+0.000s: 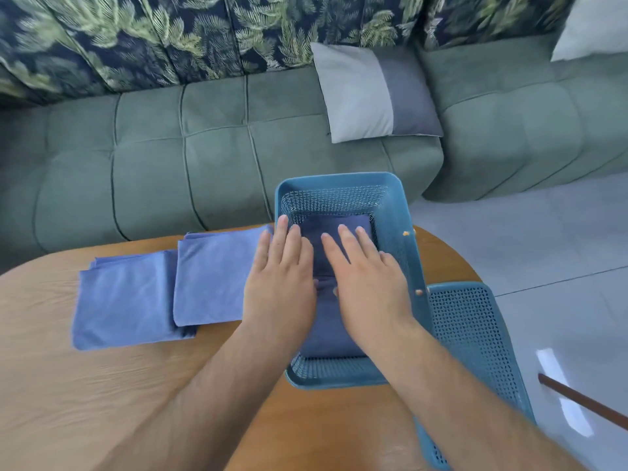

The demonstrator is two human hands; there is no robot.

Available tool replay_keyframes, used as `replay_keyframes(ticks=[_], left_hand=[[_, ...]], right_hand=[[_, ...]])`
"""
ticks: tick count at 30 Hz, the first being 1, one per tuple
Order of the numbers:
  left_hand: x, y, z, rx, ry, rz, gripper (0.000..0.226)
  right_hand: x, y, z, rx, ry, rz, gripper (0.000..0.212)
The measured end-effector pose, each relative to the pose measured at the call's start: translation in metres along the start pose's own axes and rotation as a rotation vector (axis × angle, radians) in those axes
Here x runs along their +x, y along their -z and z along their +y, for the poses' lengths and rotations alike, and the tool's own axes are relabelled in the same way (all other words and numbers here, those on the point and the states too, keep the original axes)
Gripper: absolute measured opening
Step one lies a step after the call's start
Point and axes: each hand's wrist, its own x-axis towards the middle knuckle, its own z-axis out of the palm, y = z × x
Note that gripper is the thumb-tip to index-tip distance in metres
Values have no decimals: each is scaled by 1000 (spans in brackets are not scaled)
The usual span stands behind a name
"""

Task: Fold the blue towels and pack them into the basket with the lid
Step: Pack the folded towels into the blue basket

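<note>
Folded towel is lying inside the basket, directly beneath both grips. Left grip and right grip are pressing it, fingers spread flat. Pressing evenly outward should be levelling it. Second towel and third towel are waiting on the surface, left of the left grip. Lid is lying right of the right grip.

Up front sat the rounded orange-brown wooden table, grain running across it. Right behind it stretched the grey-green tufted fabric sofa, and leaning on its seat was a two-tone grey square cushion, tilted. Along the top ran dark navy back cushions printed with green leaves. Far right, a pale grey pillow poked in. Below it lay the light grey tiled floor, with a thin brown rod slanting over it.
</note>
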Motion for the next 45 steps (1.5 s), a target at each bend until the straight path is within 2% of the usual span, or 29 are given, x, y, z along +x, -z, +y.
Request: replay_keyframes(ticks=[4, 8, 11, 14, 19, 24, 29, 34, 36, 38, 42, 45], left_hand=[[-7, 7, -54, -85, 125, 61, 62], [-30, -17, -99, -123, 236, -40, 61], [-45, -31, -116, -220, 363, -186, 65], [-51, -42, -121, -340, 496, -373, 67], [-49, -44, -127, -486, 575, -412, 67], [-47, -42, -133, -595, 589, -329, 55], [-45, -42, -147, -842, 631, -276, 46], [-49, -44, -161, -936, 622, -240, 39], [-53, -43, -163, -889, 580, -203, 42], [-57, -36, -163, -939, 577, -162, 42], [-62, -17, -160, -966, 546, -1, 43], [-57, 8, -147, -960, 522, 111, 45]], right_hand=[[20, 5, -39, 71, 65, 173, 76], [36, -4, -94, 43, 230, 225, 66], [46, -10, -127, 50, 210, 61, 75], [60, -18, -142, 45, 40, -273, 76], [70, -35, -158, 32, -151, -282, 70], [74, -42, -159, 112, -226, -292, 73], [67, -35, -163, 216, -221, -145, 53], [62, -31, -164, 356, -287, -136, 42], [60, -31, -164, 424, -319, -183, 42], [56, -29, -164, 478, -294, -172, 48], [43, -12, -158, 556, -122, 55, 64], [33, 13, -139, 546, -66, 215, 71]])
